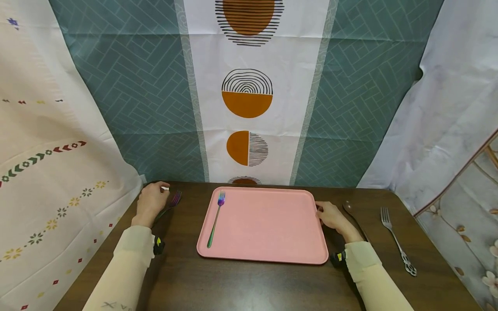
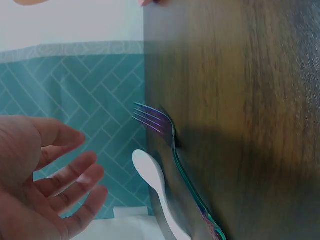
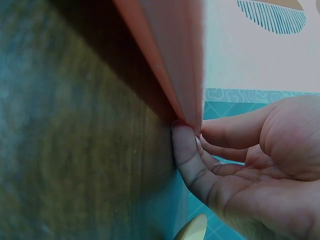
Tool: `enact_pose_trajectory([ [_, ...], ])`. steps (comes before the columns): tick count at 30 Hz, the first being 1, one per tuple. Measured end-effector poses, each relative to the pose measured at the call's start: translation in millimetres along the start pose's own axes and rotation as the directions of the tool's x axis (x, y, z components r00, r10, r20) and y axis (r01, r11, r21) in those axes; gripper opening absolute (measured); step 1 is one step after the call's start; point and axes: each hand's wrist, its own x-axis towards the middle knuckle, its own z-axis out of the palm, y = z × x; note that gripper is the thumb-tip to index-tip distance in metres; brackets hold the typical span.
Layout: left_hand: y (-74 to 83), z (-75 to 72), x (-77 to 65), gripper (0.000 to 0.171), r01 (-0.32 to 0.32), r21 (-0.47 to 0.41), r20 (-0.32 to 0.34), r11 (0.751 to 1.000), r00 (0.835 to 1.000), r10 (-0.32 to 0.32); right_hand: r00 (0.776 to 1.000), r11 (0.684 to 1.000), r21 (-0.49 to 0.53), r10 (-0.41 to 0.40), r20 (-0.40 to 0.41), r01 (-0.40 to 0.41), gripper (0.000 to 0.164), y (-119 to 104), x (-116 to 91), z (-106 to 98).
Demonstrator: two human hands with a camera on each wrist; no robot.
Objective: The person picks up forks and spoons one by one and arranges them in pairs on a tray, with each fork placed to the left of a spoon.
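Note:
A pink tray [image 1: 268,224] lies on the table with a rainbow-coloured fork [image 1: 215,219] near its left side. My right hand [image 1: 333,217] pinches the tray's right edge between thumb and fingertips, as the right wrist view shows at the pink rim [image 3: 182,65]. On the left, my left hand [image 1: 149,204] hovers with loosely bent fingers and nothing between them. Beside it in the left wrist view lie a white spoon [image 2: 150,172] and a second rainbow-coloured fork [image 2: 181,162]. The head view shows little of that spoon, since the hand covers it.
Right of the tray are a metal spoon [image 1: 352,216], partly behind my right wrist, and a silver fork [image 1: 397,242] with an ornate handle. A patterned curtain [image 1: 249,108] hangs behind the brown table [image 1: 233,283], with more cloth along both sides.

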Motion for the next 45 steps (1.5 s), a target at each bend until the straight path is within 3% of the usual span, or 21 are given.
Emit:
enact_pose_trajectory([
  [7, -8.0, -2.4, 2.2, 0.034, 0.03, 0.016, 0.021, 0.999, 0.999, -0.03, 1.0, 1.0, 0.001, 0.018, 0.003, -0.018, 0.052, 0, 1, -1],
  [22, -23.8, -8.3, 6.2, 0.037, 0.009, 0.027, 0.052, 1.0, 0.999, -0.01, 1.0, 1.0, -0.019, -0.009, -0.011, 0.009, 0.049, -2, 3, -2],
  [34, -28.6, 2.9, 3.9, 0.034, -0.025, 0.087, 0.027, 0.996, 0.999, 0.023, 1.0, 1.0, -0.016, -0.009, -0.009, 0.009, 0.05, 1, 0, 0],
  [45, -37.2, 10.1, 0.8, 0.041, 0.039, 0.133, 0.04, 0.99, 0.998, -0.045, 1.0, 1.0, -0.012, 0.012, 0.001, -0.012, 0.05, 0, 1, 0],
])
